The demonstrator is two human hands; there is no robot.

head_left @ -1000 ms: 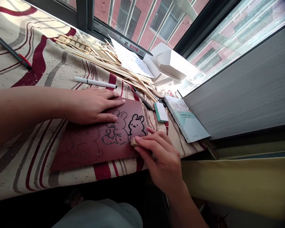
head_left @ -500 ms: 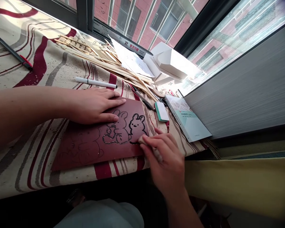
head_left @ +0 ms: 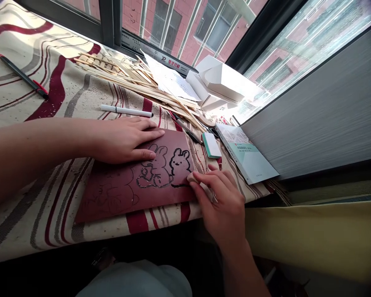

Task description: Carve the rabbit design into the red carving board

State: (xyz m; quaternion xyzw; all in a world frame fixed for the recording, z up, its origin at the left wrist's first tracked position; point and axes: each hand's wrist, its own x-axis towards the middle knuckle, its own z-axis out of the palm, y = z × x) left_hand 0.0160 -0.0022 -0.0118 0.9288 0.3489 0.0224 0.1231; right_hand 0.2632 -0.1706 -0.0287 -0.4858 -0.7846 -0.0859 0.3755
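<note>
left hand (head_left: 128, 139) spread flat on the maroon board (head_left: 162, 197) lying on the cloth-covered tabletop (head_left: 94, 97), right hand (head_left: 225, 196) just pinching some small pale lump (head_left: 191, 177) by the board's right edge

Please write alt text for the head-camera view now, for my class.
A left hand rests on a flat dark red sheet bearing dark cartoon animal outlines, while the right hand pinches a small pale lump near the sheet's right edge. A slim white marker lies on a striped cream cloth, near thin wooden strips.
</note>
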